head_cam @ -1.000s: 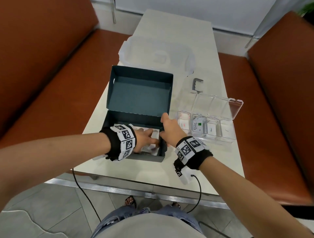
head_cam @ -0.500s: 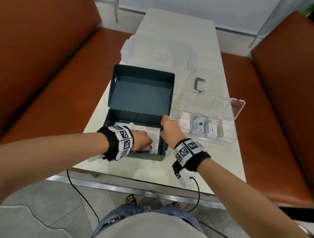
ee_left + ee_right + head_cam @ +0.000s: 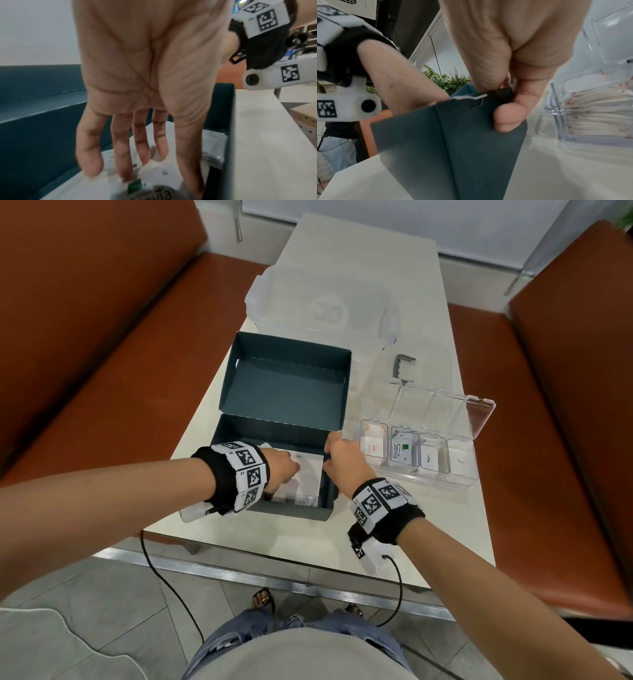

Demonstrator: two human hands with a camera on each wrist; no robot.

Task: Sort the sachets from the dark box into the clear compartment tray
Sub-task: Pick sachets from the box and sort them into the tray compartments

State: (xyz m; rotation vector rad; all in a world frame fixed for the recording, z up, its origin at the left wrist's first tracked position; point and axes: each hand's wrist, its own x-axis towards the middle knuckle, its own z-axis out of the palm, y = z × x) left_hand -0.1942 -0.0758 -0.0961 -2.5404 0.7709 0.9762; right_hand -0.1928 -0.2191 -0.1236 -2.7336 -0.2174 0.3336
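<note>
The left hand (image 3: 137,83) reached down into the open dark teal cardboard box (image 3: 274,433), its fingers (image 3: 120,146) nearly straight and spread, the tips resting on a white Stevia sachet with a green square mark (image 3: 150,188) on top of the loose white sachets (image 3: 308,477) on the box floor; whether the thumb pinched it could not be told. How that sachet's long axis ran could not be told from the blurred wrist view. Just right of this hand, the right hand (image 3: 342,460) gripped the box's right wall at the rim, thumb (image 3: 510,116) outside and fingers curled over the edge. Beyond both hands the box's lid stood open. To the right of the right hand lay the clear plastic compartment tray (image 3: 472,474), its long axis running left to right, lid open, sachets standing in its four compartments. All sat on a white table (image 3: 359,251).
</note>
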